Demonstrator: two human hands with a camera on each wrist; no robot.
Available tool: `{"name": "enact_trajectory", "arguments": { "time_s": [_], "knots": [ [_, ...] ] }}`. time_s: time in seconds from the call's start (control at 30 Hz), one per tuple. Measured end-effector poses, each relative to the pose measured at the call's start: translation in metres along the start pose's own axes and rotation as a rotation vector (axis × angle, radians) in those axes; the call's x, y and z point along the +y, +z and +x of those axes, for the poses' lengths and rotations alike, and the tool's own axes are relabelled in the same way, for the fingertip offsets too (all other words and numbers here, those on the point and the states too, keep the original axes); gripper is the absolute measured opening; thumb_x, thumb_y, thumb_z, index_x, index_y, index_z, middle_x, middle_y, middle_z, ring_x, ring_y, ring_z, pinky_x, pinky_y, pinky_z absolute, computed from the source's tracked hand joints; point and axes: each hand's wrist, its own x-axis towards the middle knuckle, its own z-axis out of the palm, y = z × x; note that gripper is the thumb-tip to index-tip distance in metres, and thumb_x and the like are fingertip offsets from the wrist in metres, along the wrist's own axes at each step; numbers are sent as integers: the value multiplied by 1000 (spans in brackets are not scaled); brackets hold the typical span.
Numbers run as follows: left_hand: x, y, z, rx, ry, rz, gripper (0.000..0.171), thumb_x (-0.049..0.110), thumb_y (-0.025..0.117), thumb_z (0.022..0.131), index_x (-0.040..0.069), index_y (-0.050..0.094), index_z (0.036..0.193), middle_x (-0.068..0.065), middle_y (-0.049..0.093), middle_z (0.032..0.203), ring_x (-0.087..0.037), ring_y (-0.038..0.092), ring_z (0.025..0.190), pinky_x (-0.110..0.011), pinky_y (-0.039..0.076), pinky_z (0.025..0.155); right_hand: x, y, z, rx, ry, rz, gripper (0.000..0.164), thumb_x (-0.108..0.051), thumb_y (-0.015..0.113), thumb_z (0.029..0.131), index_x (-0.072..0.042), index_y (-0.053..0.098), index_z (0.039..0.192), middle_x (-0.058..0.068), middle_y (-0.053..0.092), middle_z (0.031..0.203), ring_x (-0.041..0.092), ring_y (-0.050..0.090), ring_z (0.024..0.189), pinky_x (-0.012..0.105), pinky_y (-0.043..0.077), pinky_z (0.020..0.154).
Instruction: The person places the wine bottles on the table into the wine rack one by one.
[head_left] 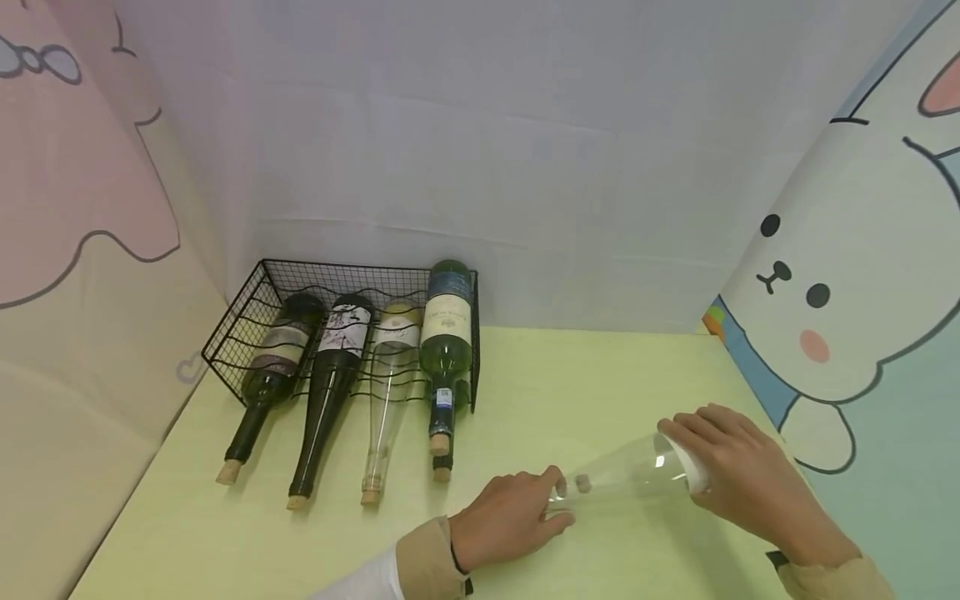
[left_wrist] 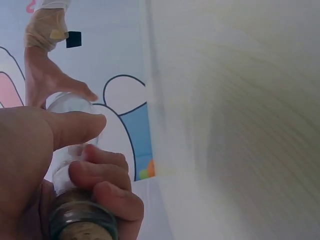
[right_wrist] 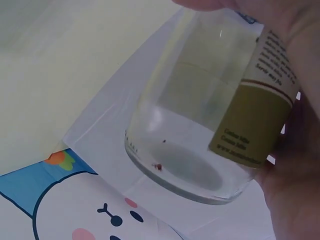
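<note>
My left hand (head_left: 504, 521) was curled round the neck of a clear, empty bottle (head_left: 630, 477), close to its cork (left_wrist: 84, 231). My right hand (head_left: 738, 479) wrapped the fat end, fingers over the label (right_wrist: 252, 122). Both hands were clamped on the same bottle, one at each end. It lay nearly on its side just above the pale green table (head_left: 585, 375), neck pointing left, at the near right of the tabletop. I could not tell whether it touched the table.

Away to the left stood a black wire rack (head_left: 247, 312) against the back wall, with four bottles lying in it, necks sticking out toward me: a dark one (head_left: 276, 367), another dark one (head_left: 333, 367), a clear one (head_left: 390, 367) and a green one (head_left: 446, 333).

To handle this well, I judged I should keep the grip at both ends and hold the bottle level, since smooth glass can roll in the palm. The neck hand should steer while the other bears the weight. Swinging it toward the rack, I would mind the jutting necks there.
</note>
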Motion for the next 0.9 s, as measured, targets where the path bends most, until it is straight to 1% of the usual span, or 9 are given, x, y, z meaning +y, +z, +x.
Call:
{"name": "enact_trajectory", "arguments": {
  "time_s": [0.17,0.3,0.43,0.53,0.63,0.73,0.77,0.87,0.9],
  "knots": [
    [2,-1,1,66,-27,38,24,46,61,96,24,54,87,15,48,61,-1,40,47,-20,34,44,-2,2,2,-2,20,36,87,-22,94,39,-14,64,121,2,66,110,29,57,101,51,50,85],
    [2,-4,0,93,-30,26,23,33,64,95,23,51,79,13,43,57,-2,35,45,-20,32,43,-3,6,2,9,29,57,86,-24,93,40,-16,64,121,0,66,111,27,57,100,50,51,82],
    [1,-6,-2,106,-20,12,20,24,64,93,23,51,77,14,43,58,-2,35,46,-19,32,44,-4,10,2,12,38,75,87,-25,94,41,-17,63,122,1,65,113,29,56,103,52,49,85],
    [0,-7,-4,137,-13,27,18,20,65,89,23,53,76,16,45,60,0,38,47,-19,33,44,-3,14,2,31,32,93,89,-24,94,42,-16,62,124,2,64,116,30,56,107,50,43,96],
    [0,-10,-4,172,-4,38,18,17,66,85,24,54,74,18,47,61,1,39,48,-18,33,44,-2,16,1,55,18,104,93,-23,95,41,-14,61,127,4,62,118,31,54,111,41,27,112],
    [0,-12,-5,180,-4,29,19,16,66,84,25,53,72,20,47,61,3,40,48,-17,33,44,0,16,0,64,18,116,100,-22,96,39,-13,58,131,10,58,127,34,50,117,33,11,119],
    [0,-13,-5,178,-6,25,20,16,66,84,25,53,72,20,47,62,3,40,48,-17,34,44,0,16,0,66,27,122,101,-22,96,39,-14,57,132,11,56,131,36,48,118,33,10,119],
    [0,-16,-7,176,-20,11,19,15,65,84,25,53,72,20,47,62,2,40,48,-17,34,45,2,17,0,93,64,159,102,-24,95,42,-15,56,135,16,46,141,40,44,121,46,25,112],
    [0,-17,-8,176,-26,5,19,15,65,84,24,53,73,19,48,62,2,40,48,-17,34,45,3,17,0,101,85,175,101,-34,95,46,-16,55,137,17,43,145,41,43,123,51,30,107]
  ]
}}
